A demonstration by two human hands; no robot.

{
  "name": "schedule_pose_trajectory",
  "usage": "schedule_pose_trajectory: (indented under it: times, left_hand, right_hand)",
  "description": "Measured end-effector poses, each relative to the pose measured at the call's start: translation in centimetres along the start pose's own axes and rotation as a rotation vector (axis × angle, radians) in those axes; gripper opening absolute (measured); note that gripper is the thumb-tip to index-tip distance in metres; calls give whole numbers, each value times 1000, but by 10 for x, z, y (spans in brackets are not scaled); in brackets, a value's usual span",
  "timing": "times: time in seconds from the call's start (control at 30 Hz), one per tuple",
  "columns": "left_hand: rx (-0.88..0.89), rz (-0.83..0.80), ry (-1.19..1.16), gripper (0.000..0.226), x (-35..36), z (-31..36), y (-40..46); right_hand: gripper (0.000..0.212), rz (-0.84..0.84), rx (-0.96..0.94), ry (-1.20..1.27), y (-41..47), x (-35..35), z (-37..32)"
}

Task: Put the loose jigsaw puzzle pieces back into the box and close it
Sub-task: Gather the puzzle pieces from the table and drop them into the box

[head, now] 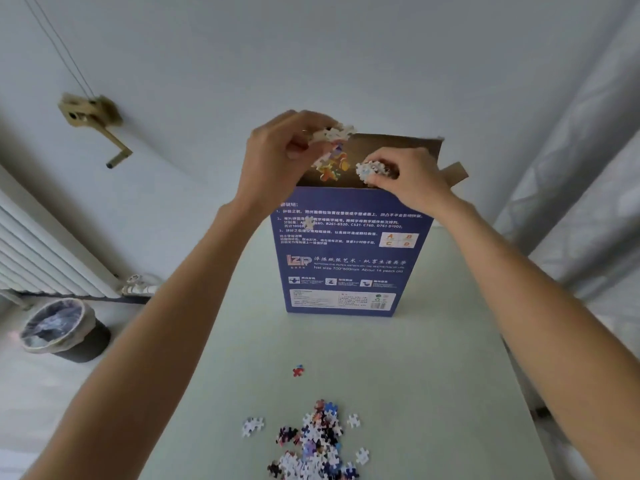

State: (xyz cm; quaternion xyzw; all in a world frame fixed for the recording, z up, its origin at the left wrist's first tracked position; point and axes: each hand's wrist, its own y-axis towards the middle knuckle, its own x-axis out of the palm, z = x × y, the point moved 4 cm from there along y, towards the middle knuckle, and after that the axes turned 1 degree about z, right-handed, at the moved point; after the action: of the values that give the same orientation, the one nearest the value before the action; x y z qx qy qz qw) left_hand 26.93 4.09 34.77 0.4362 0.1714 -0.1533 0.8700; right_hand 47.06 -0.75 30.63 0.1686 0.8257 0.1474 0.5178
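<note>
Both hands up at the open mouth of the blue box (349, 251), standing upright on the desk (433, 375); left hand (273, 161) with its grip curled round a clump of pale pieces (331, 132) just above the opening; right hand (408, 181) pinching a second clump (370, 170) right at the front rim, fingers bent and closed on it; coloured pieces apparently already tumbling inside the brown interior, one pale piece seemingly in front of the printed face, perhaps falling outside. Best to bring each handful well over the middle of the opening before loosening the grip; release low, inside the rim, not from above it; keep clear of the brown flaps (453, 173) at the back and side. Plenty left to do: a pile of pieces (317, 441) on the near desk, a lone red piece (298, 370) between pile and box; closing judged some way off.
</note>
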Motion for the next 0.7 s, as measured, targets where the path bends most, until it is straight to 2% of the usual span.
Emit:
schedule_pose_trajectory:
  times: [0.1,0.2,0.43,0.53,0.6,0.7]
  left_hand:
    - [135,-17,110,19,8,-8,20]
    - [201,-153,248,19,24,-25,20]
    - [65,-403,484,18,42,-42,10]
    - [-4,-404,460,20,39,-41,11]
    - [6,-342,461,16,36,-38,11]
    - [163,-155,497,14,31,-27,3]
  right_hand:
    - [25,-90,60,55,-1,5,9]
    - [25,-119,92,56,-2,5,12]
    - [28,-148,107,26,-5,1,10]
    - [23,-32,55,-17,-6,-3,4]
    - [20,104,-20,-67,-11,-8,-5]
    - [17,330,-195,-159,-31,-11,-27]
